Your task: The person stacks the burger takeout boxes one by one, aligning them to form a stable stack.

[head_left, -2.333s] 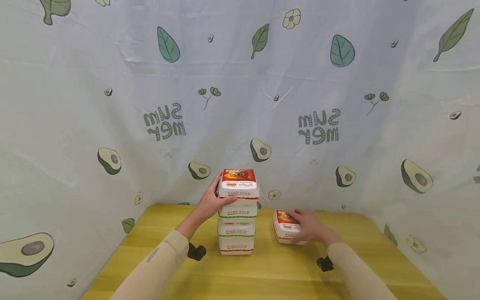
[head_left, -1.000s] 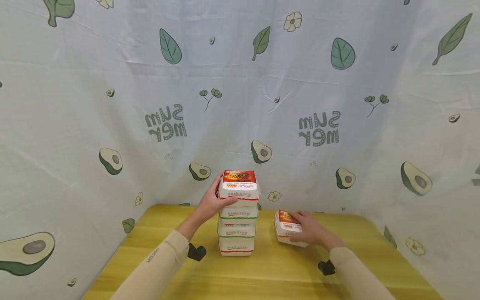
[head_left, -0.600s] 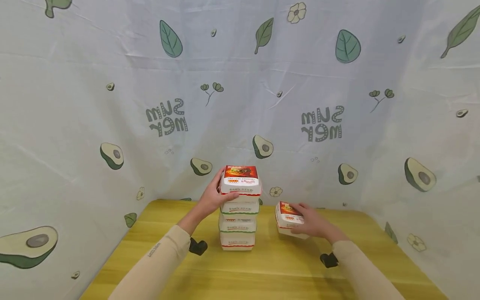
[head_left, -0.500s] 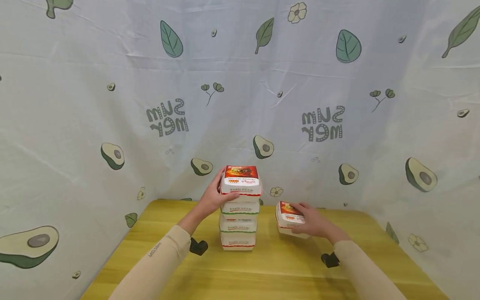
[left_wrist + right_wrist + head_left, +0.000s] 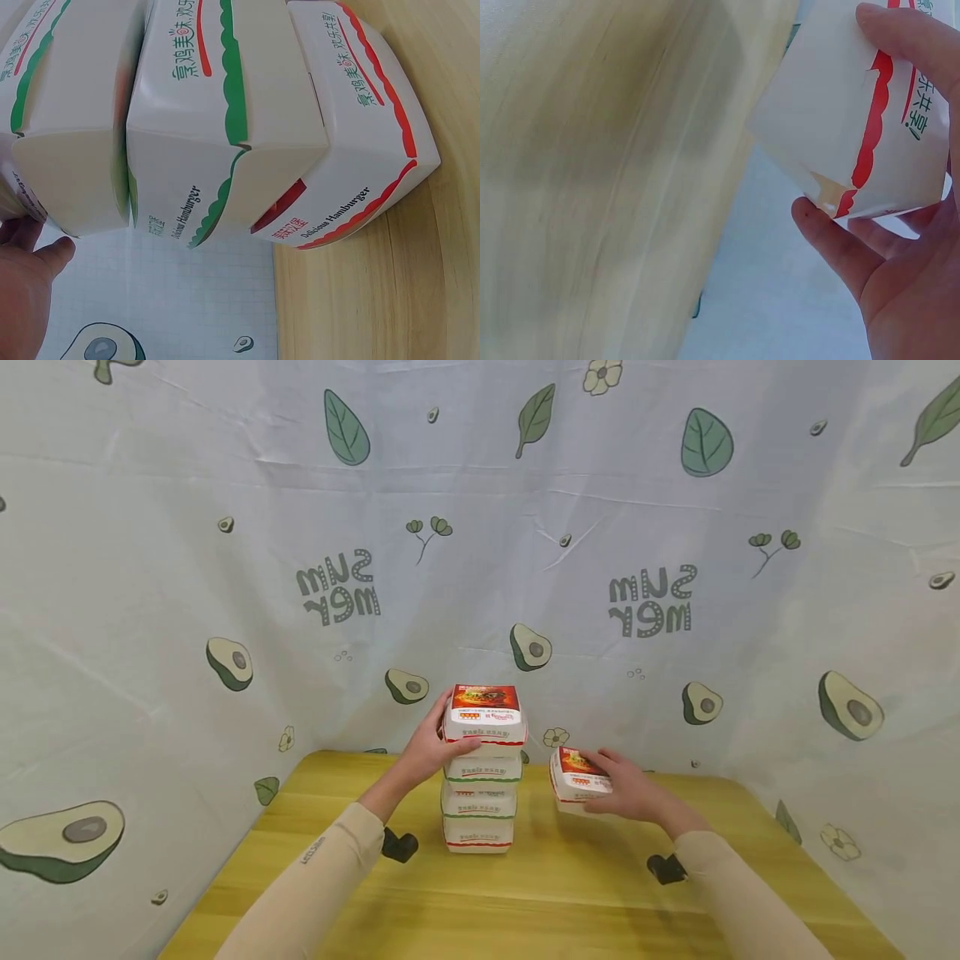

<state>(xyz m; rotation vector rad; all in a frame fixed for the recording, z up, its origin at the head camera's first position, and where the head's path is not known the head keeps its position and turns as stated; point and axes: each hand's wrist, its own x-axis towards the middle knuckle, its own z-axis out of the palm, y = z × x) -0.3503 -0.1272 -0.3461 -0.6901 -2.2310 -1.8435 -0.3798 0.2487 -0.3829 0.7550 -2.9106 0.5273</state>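
A stack of white cardboard hamburger boxes stands at the middle of the table in the head view. Its top box has a red lid picture and a red wavy edge. My left hand holds that top box from the left, thumb across its front. In the left wrist view, lower boxes with green and red edges fill the frame. To the right of the stack, my right hand grips another hamburger box from its right side. The right wrist view shows this box tilted and raised off the wood.
The yellow wooden table ends at a pale curtain printed with avocados and leaves, which hangs along the back and sides. Black wrist cameras sit under both forearms. A gap separates the stack from the box at the right.
My right hand has taken the right box up from the table a little. The left hand keeps its hold on the top box of the stack. The head view has tilted slightly.
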